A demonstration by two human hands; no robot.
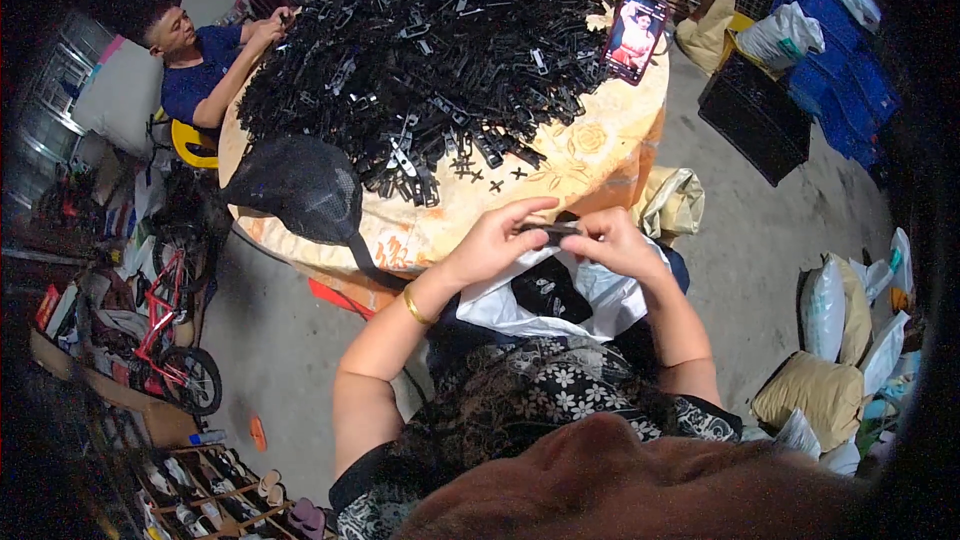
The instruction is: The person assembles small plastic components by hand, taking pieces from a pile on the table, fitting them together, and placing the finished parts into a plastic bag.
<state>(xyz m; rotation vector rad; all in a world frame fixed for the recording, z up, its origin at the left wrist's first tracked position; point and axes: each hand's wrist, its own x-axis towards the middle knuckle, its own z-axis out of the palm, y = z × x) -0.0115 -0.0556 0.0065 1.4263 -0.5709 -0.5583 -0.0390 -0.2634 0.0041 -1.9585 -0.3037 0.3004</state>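
Note:
My left hand (500, 243) and my right hand (617, 243) meet just off the near edge of the round table, fingers closed on a small black plastic piece (553, 230). Its exact kind is hard to make out, as the fingertips cover much of it. Below, a white sack (487, 308) lies open on my lap with black pieces (549, 290) inside. A large heap of black plastic clip-like parts (430, 60) covers most of the table. Several small black cross-shaped pieces (496, 186) lie at the heap's near edge.
A black mesh cap (295, 188) lies on the table's left edge; a lit phone (637, 37) leans at the right. Another person (205, 70) works at the far left. A black crate (755, 116), full sacks (812, 398) and a red bicycle (168, 315) stand around.

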